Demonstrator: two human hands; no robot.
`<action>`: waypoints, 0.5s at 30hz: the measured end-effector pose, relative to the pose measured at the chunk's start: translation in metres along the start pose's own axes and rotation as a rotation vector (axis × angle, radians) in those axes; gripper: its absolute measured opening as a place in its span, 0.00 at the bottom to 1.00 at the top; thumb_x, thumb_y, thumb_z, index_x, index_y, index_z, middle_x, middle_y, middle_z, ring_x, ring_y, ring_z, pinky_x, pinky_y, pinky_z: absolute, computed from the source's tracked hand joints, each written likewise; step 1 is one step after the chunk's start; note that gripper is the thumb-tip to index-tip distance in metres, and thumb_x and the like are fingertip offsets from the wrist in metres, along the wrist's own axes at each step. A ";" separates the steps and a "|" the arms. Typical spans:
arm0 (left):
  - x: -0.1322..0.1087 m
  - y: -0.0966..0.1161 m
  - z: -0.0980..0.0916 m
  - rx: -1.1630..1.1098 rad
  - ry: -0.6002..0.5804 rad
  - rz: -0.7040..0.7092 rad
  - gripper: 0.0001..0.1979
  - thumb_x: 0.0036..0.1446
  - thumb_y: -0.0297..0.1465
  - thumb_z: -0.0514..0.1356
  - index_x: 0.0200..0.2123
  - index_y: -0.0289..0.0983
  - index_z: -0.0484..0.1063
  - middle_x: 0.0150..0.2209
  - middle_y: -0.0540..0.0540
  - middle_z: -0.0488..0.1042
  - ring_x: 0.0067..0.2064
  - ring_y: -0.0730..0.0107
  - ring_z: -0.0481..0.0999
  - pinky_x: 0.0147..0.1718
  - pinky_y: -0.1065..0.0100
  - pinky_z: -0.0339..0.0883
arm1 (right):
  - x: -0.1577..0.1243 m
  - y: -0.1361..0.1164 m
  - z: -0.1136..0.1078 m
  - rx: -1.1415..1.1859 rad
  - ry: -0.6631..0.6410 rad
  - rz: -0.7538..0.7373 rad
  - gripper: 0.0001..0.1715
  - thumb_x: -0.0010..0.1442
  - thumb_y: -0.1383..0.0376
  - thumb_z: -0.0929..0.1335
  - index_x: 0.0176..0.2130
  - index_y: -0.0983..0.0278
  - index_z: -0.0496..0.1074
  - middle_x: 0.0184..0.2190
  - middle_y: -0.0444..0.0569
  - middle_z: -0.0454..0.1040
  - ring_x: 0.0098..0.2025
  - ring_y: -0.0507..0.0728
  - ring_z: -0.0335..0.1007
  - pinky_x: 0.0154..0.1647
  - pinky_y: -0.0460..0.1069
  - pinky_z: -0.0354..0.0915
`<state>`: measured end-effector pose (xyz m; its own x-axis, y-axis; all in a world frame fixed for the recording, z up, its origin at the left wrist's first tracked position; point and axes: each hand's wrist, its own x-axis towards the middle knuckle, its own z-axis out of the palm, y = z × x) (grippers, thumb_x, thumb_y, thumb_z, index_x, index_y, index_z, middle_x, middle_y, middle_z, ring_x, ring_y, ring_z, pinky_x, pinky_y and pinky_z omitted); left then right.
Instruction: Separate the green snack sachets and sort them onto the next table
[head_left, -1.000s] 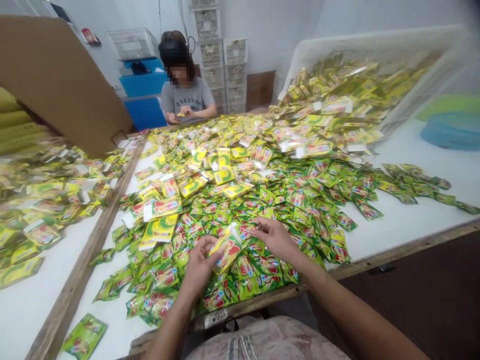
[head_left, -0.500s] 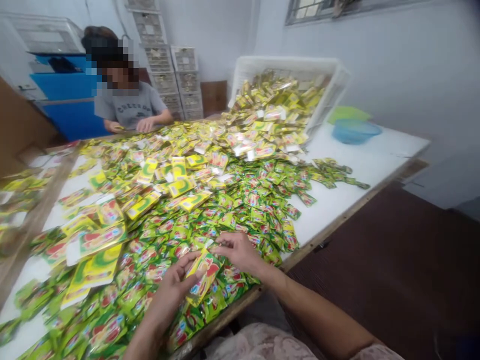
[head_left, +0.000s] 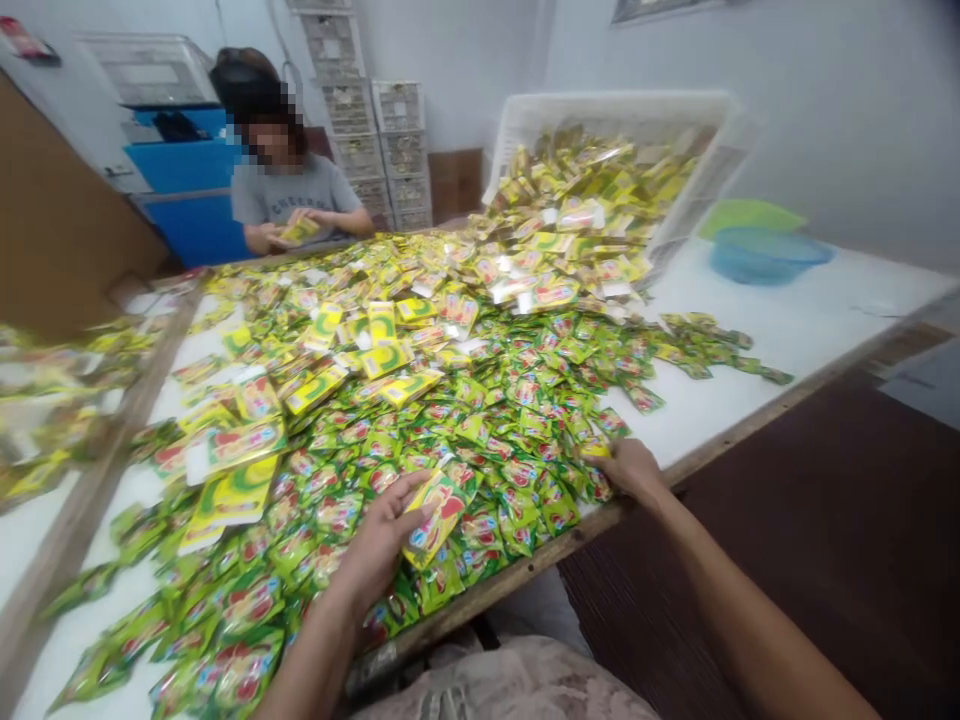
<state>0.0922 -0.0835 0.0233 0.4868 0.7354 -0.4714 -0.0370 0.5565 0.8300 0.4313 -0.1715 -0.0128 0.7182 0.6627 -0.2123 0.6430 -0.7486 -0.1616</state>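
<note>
My left hand (head_left: 386, 530) is closed on a small flat printed carton (head_left: 436, 518), yellow with a red and green picture, tilted above the pile. Beneath it spread many green foil sachets (head_left: 480, 525) with red prints. At the right edge of the sachets, my right hand (head_left: 634, 468) is closed, its fingertips at a small yellow piece (head_left: 598, 450) that they partly hide. Whether this piece is a carton or a sachet I cannot make out. To the left of my left hand lie several yellow cartons (head_left: 236, 490) on top of the sachets.
A white crate (head_left: 686, 215) lies tipped at the back, cartons spilling onto the white table (head_left: 757, 410). Beside it are a blue basin (head_left: 769, 258) and a green one (head_left: 750, 215). Across the table a person (head_left: 296, 195) handles yellow cartons. A wooden edge (head_left: 555, 550) borders the table.
My right hand has moved away from the carton, rightward to the edge of the sachets. My left hand keeps the carton. The view has swung left, and the person opposite now holds up cartons.
</note>
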 end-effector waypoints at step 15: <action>-0.024 0.006 -0.041 0.042 0.183 0.109 0.27 0.41 0.37 0.68 0.45 0.33 0.70 0.37 0.41 0.78 0.31 0.68 0.76 0.32 0.69 0.67 | -0.093 -0.188 0.015 1.074 -0.395 -0.813 0.11 0.54 0.58 0.65 0.34 0.64 0.68 0.30 0.44 0.70 0.33 0.53 0.67 0.34 0.46 0.62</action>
<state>0.0444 -0.0825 0.0271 0.3148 0.8504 -0.4216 -0.0427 0.4564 0.8887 0.2398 -0.0930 0.0229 0.0118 0.9974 0.0712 0.1935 0.0676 -0.9788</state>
